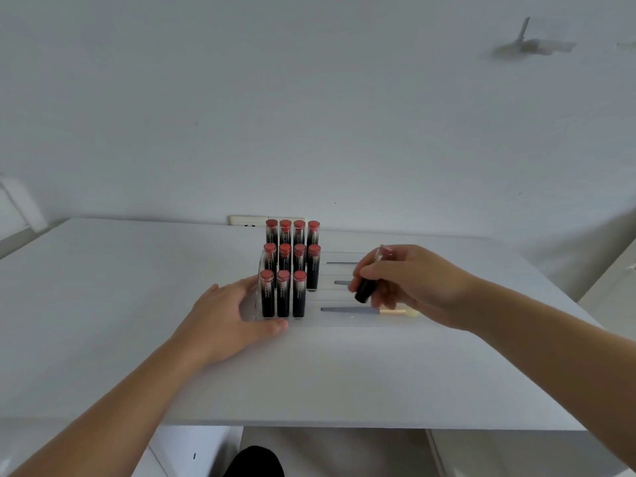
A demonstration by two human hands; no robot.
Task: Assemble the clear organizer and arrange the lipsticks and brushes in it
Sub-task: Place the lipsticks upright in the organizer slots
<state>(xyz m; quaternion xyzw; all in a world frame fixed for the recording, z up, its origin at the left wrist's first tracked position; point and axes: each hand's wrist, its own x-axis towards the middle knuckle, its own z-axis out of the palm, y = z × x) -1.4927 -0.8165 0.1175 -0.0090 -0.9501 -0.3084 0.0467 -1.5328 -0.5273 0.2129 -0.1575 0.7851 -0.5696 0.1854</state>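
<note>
Left hand (pixel 230 315) lies flat, fingers straight, thumb forward; right hand (pixel 409 280) hovers raised, fingers curled in a pinching grip.

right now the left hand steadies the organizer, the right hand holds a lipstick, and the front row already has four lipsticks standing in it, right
Not quite. The head view shows the front row with three lipsticks, not four; its rightmost slot is open. The rest holds: the left hand steadies the organizer and the right hand holds a lipstick.
</note>
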